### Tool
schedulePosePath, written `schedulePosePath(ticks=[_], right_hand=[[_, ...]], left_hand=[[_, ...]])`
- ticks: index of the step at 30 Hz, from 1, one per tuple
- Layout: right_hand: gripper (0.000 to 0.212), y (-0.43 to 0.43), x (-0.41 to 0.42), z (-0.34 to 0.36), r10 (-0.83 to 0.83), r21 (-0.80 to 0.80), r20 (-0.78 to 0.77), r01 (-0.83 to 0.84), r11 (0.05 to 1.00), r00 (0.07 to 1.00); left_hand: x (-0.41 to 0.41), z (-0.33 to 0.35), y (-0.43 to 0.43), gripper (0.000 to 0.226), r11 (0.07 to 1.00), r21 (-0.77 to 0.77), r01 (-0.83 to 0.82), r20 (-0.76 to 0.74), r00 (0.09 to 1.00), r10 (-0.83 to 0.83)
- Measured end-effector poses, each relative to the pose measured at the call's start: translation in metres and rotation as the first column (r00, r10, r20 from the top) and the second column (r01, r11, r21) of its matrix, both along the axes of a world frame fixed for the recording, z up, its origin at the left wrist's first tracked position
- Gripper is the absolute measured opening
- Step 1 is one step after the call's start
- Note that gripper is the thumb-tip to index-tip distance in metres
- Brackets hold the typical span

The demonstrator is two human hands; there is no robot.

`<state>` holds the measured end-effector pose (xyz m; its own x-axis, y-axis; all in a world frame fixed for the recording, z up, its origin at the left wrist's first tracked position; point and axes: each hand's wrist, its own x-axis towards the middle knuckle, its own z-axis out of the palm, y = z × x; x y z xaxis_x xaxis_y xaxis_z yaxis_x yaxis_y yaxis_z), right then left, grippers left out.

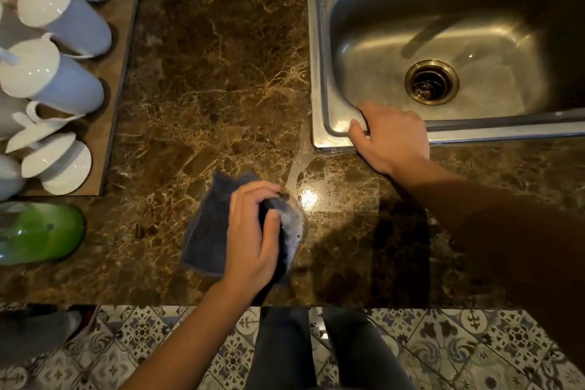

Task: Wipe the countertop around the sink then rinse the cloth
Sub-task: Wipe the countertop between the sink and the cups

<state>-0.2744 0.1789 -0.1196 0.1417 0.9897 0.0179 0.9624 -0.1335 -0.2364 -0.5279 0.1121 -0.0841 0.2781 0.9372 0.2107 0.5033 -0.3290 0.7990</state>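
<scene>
Wiping worktop [221,73] with cloth [209,231], near front edge.
Left hand [253,231] clutches cloth; sink [316,73] lies ahead-right, where right hand [392,139] grips its near rim.

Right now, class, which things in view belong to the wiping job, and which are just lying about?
In the job:
cloth, gripped by the left hand
countertop
sink, its rim held by the right hand

Lying about:
mugs on a board
green bottle
</scene>
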Motion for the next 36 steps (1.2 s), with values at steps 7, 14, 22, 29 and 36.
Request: schedulePosePath(ticks=[7, 14, 22, 29, 36], right_hand=[[0.039, 0.001, 0.000, -0.001, 0.000, -0.001, -0.012, 0.000, 1.000, 1.000], [0.037, 0.001, 0.001, -0.001, 0.004, -0.007, -0.014, -0.004, 1.000, 1.000], [0.037, 0.002, 0.001, 0.000, 0.009, -0.012, -0.004, -0.009, 1.000, 1.000], [0.036, 0.001, -0.001, 0.003, -0.011, -0.011, -0.004, 0.011, 1.000, 1.000], [0.034, 0.001, -0.003, 0.003, -0.021, -0.009, -0.001, 0.021, 1.000, 1.000]], left_hand=[[0.027, -0.006, -0.007, 0.044, 0.992, 0.013, 0.123, -0.380, 0.918, -0.109], [0.015, -0.032, -0.002, 0.073, 0.976, -0.081, -0.204, -0.752, 0.654, 0.074], [-0.006, -0.039, 0.074, 0.076, 0.965, -0.035, -0.261, -0.785, 0.605, 0.135], [-0.030, -0.039, 0.168, 0.069, 0.952, -0.011, -0.305, -0.796, 0.579, 0.177], [-0.035, -0.038, 0.185, 0.066, 0.964, 0.004, -0.267, -0.807, 0.568, 0.161]])
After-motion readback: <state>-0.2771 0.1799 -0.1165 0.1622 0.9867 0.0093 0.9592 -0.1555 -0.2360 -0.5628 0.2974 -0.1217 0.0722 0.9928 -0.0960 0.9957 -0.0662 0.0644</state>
